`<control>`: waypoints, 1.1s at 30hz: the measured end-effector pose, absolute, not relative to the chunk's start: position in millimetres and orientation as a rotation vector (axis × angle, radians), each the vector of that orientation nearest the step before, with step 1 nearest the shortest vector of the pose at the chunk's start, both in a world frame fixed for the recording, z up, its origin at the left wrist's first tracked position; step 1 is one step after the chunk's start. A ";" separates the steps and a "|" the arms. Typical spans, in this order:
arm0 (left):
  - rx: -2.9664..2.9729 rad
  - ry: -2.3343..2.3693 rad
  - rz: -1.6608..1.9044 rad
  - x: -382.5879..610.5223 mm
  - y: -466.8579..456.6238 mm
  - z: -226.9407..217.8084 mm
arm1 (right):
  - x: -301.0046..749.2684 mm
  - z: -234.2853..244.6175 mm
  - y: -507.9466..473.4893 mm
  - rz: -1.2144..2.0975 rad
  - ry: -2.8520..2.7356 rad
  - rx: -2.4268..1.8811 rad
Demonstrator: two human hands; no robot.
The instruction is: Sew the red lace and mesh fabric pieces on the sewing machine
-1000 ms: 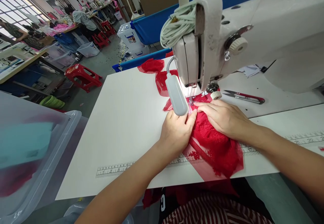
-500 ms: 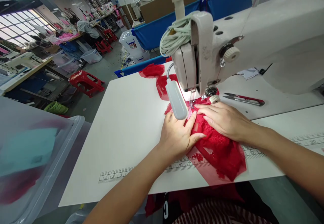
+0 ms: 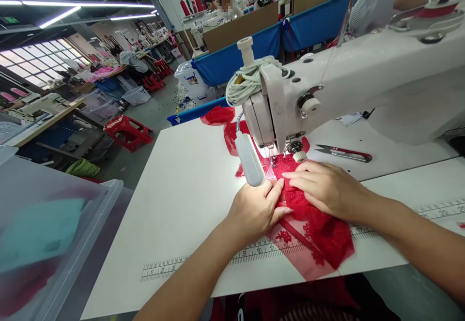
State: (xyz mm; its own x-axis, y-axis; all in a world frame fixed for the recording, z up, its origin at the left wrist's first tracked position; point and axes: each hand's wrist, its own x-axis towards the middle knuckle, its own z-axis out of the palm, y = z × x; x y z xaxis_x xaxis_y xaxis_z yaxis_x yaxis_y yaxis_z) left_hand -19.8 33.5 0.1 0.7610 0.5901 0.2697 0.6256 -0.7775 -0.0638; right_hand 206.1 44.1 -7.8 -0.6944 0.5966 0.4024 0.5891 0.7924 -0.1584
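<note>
Red lace fabric with sheer mesh [image 3: 319, 236] lies under the presser foot [image 3: 272, 161] of a white sewing machine [image 3: 363, 64] and spreads toward the table's front edge. My left hand [image 3: 256, 207] rests on the fabric's left side, thumb and index finger apart; the grey lamp head [image 3: 250, 160] hides some of its fingertips. On the lace to the right, my right hand [image 3: 323, 188] lies flat with its fingers stretched toward the presser foot. Both hands sit just in front of the needle area.
Red-handled thread snips [image 3: 343, 153] lie right of the needle. More red mesh pieces [image 3: 218, 115] lie behind the lamp. A printed ruler [image 3: 163, 267] runs along the table front. A clear plastic bin [image 3: 90, 224] stands at left, with a red stool [image 3: 128, 132] beyond.
The view has tilted up, so the scene sits lower. Both hands have drawn slightly back from the presser foot, and more lace shows in front of it.
</note>
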 end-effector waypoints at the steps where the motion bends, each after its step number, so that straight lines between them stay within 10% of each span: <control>1: -2.797 -0.969 -0.351 -19.5 32.6 0.2 | 206.0 -7.4 43.7 0.020 -2.546 -0.887; 33: -2.588 -1.039 -0.363 -23.0 36.3 -6.5 | 199.2 -16.2 56.8 -0.040 -2.426 -0.974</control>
State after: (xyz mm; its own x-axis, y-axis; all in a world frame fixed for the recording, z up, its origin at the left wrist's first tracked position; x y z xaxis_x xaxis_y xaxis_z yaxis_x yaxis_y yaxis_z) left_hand -23.0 36.3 -6.5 0.7017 0.6201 0.3509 0.7037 -0.6804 -0.2048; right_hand 199.2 56.8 -16.2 -0.6059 0.6365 0.4772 0.6521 0.7410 -0.1605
